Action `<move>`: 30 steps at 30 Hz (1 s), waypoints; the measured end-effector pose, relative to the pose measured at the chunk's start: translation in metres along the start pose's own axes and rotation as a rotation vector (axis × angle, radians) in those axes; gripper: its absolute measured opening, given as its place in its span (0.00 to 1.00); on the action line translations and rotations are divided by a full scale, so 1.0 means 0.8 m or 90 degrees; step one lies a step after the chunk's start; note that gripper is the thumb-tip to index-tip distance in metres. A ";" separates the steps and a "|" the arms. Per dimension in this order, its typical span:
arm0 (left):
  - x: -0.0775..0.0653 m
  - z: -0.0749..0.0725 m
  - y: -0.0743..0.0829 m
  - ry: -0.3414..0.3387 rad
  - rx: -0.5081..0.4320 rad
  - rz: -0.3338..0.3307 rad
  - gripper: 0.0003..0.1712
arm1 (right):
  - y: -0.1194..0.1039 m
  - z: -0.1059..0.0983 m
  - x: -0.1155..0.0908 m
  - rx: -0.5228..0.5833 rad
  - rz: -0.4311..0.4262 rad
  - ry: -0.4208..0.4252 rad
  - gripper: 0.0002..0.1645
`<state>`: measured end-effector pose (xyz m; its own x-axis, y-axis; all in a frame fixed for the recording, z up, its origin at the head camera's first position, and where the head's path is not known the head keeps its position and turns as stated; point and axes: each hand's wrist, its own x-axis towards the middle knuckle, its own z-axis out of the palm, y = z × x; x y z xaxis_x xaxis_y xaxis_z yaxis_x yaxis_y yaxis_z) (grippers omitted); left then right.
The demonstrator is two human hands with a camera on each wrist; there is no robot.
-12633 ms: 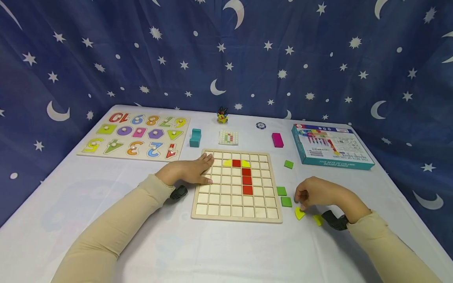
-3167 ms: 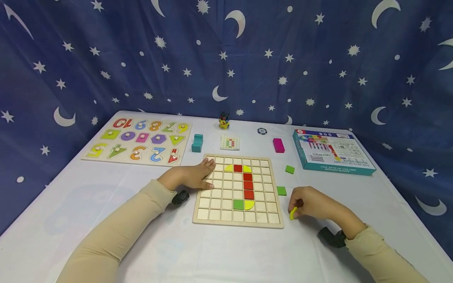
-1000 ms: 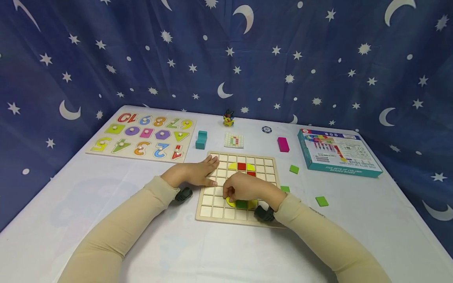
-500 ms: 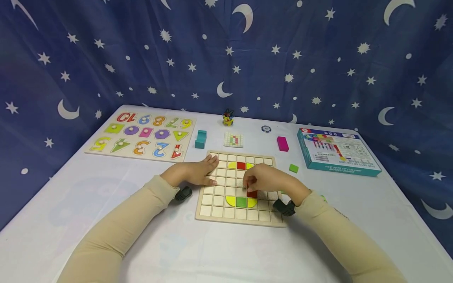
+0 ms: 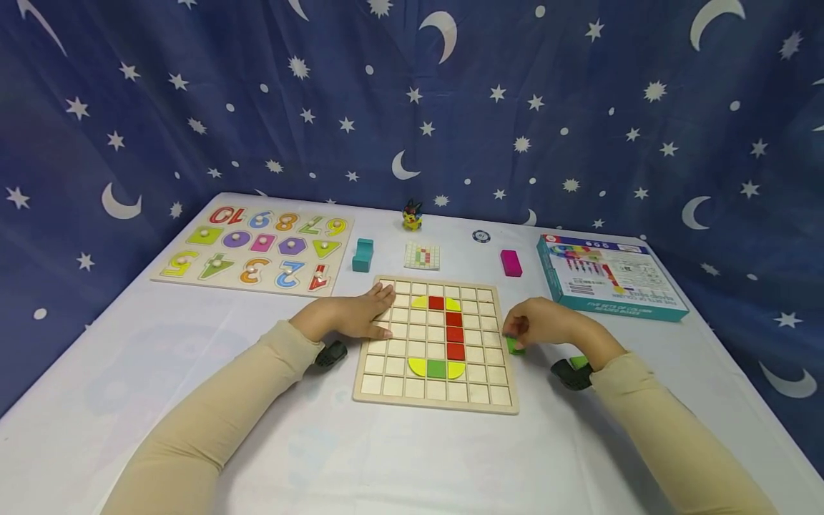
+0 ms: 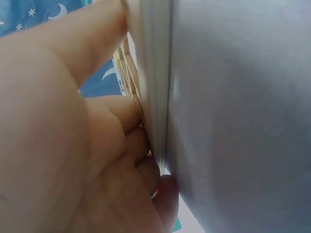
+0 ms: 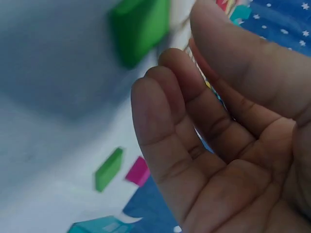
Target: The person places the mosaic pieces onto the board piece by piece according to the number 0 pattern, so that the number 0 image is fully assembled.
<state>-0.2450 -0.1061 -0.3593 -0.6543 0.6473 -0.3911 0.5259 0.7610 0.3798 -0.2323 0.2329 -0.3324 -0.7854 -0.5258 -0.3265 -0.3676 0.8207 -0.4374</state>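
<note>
My left hand [image 5: 350, 315] rests fingers spread on the left edge of the wooden grid board [image 5: 434, 405]. The left wrist view shows the palm against the board's side. On the board, red squares [image 5: 455, 335], yellow quarter-round pieces [image 5: 418, 367] and a green square [image 5: 436, 369] sit in cells. My right hand [image 5: 541, 322] is just past the board's right edge, fingers loosely bent over a loose green tile [image 5: 515, 346]. In the right wrist view that green tile [image 7: 140, 31] lies beyond the fingertips, with a gap between thumb and fingers.
Another green tile [image 5: 578, 362] lies by the right wrist. Behind the board are a pattern card [image 5: 422, 256], teal block [image 5: 363, 255], magenta block [image 5: 511, 263], poker chip [image 5: 481, 236] and small figure [image 5: 412, 215]. A number puzzle [image 5: 251, 247] lies left, a box [image 5: 611, 277] right.
My right hand has left the board for the green tile at its right. The yellow piece it pinched earlier now sits left of the board's green square. My left hand stays put.
</note>
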 end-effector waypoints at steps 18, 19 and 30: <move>0.002 0.002 -0.003 0.005 -0.007 0.006 0.47 | 0.009 0.019 0.001 0.024 0.048 0.038 0.11; 0.002 0.003 -0.003 0.006 -0.007 0.007 0.47 | 0.008 0.019 0.000 0.024 0.046 0.042 0.11; 0.001 0.001 -0.001 0.005 -0.002 -0.001 0.47 | 0.004 -0.006 -0.016 0.011 0.025 0.060 0.04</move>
<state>-0.2456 -0.1062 -0.3610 -0.6599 0.6454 -0.3847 0.5229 0.7621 0.3818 -0.2255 0.2436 -0.3255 -0.8427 -0.4696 -0.2631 -0.3282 0.8357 -0.4404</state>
